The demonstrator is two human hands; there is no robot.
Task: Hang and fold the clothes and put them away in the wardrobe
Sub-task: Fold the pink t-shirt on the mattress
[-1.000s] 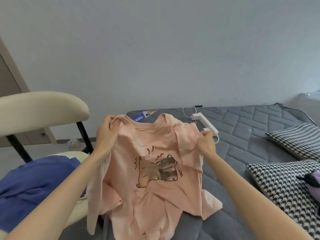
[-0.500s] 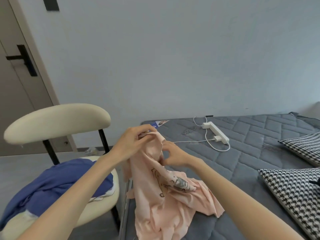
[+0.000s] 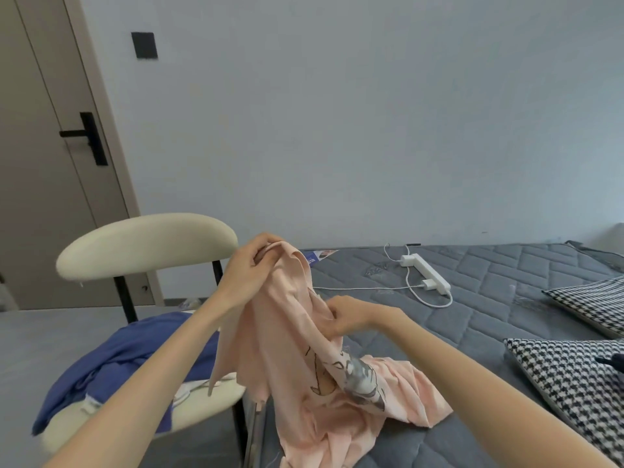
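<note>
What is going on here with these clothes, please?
A person is handling a pink T-shirt over the grey bed. The left hand grips it at the top and holds it up; the right hand pinches the fabric lower down. Its lower part lies bunched on the bed, not yet folded. A blue garment lies on the chair.

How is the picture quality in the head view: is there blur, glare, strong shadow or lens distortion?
Head view: the light is soft and even, with no glare and only faint shadows under the pink T-shirt; the wide-angle lens makes the door lean; the chair seat at lower left is slightly blurred, while the T-shirt print is readable.
</note>
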